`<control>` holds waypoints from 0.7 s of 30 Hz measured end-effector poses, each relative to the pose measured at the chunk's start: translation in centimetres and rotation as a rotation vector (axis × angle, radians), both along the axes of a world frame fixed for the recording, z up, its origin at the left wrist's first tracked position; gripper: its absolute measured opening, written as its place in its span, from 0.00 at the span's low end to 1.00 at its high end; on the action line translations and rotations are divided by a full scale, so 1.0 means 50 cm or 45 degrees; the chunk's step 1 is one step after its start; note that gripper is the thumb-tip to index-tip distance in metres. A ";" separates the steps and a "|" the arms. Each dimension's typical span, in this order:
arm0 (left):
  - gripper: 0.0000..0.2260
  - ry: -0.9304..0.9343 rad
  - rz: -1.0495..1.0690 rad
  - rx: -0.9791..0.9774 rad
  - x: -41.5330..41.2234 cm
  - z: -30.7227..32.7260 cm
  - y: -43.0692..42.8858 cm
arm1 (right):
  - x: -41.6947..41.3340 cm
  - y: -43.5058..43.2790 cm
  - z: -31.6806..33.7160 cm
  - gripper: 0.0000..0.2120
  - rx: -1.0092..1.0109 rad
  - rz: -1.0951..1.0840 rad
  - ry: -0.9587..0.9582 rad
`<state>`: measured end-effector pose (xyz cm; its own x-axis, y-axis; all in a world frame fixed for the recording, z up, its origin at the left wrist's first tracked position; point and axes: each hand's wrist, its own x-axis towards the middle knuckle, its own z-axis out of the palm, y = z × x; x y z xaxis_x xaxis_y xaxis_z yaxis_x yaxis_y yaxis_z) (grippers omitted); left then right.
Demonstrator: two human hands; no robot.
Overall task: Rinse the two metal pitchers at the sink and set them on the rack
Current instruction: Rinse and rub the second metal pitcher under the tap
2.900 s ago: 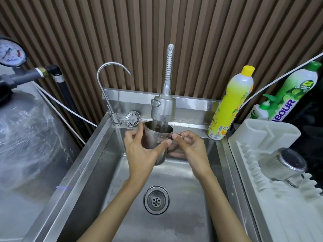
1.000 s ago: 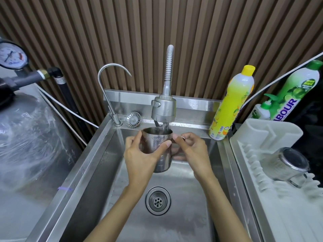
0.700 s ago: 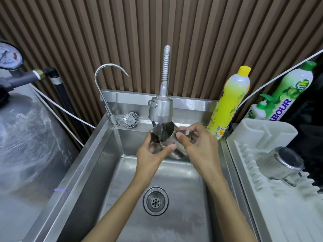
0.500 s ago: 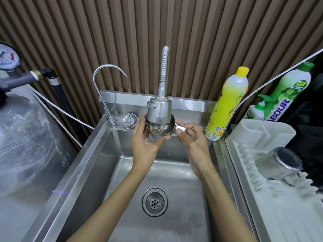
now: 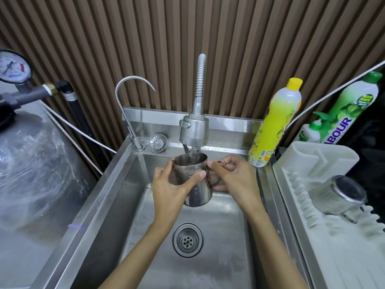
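A brown slatted wall (image 5: 229, 49) backs a steel sink (image 5: 125, 195), with a plastic-wrapped tank (image 5: 31, 163) close on its left edge and a white rack (image 5: 312, 161) butted against its right edge.

A pitcher (image 5: 198, 190) is held upright over the back half of the basin, its mouth just under the spray tap (image 5: 194, 130). Water seems to run into it, though the stream is blurred. The left hand (image 5: 168, 188) grips the pitcher's body, thumb across the near side and fingers curled round the far side. The right hand (image 5: 233, 180) holds the handle, fingers curled under it and thumb on top by the rim.

The pitcher hangs apart from all four basin walls, nearest the back one. Below and toward the viewer the basin floor lies open round the drain (image 5: 187, 239).

The second pitcher (image 5: 337, 197) lies tilted on the rack's ribs, bottom toward the viewer and handle low on the right, well apart from the hands.

A yellow bottle (image 5: 275, 122) stands on the sink's back right corner, between the right hand and the rack. A thin curved tap (image 5: 129, 97) rises at the back left corner.
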<state>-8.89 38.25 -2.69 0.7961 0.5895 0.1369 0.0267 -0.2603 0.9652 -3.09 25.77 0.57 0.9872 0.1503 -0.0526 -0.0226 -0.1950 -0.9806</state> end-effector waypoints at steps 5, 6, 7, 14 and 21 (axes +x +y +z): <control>0.19 -0.017 -0.229 -0.315 0.006 0.000 -0.010 | -0.011 -0.012 0.033 0.12 -0.454 -0.059 -0.377; 0.19 -0.051 -0.263 -0.355 0.011 0.002 -0.011 | -0.015 -0.012 0.036 0.12 -0.454 -0.056 -0.417; 0.20 -0.085 -0.300 -0.372 0.018 0.006 -0.011 | -0.015 -0.012 0.036 0.11 -0.419 -0.052 -0.432; 0.39 -0.253 -0.186 -0.219 0.059 0.031 0.017 | 0.016 -0.006 0.007 0.06 0.220 0.199 -0.159; 0.33 -0.211 -0.043 0.257 0.021 0.067 0.019 | 0.009 0.018 -0.014 0.08 0.441 0.158 0.136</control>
<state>-7.83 39.21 0.65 0.7718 0.5104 0.3792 -0.1392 -0.4463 0.8840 -2.66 26.67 -0.13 0.9521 0.2954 -0.0792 -0.1251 0.1398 -0.9822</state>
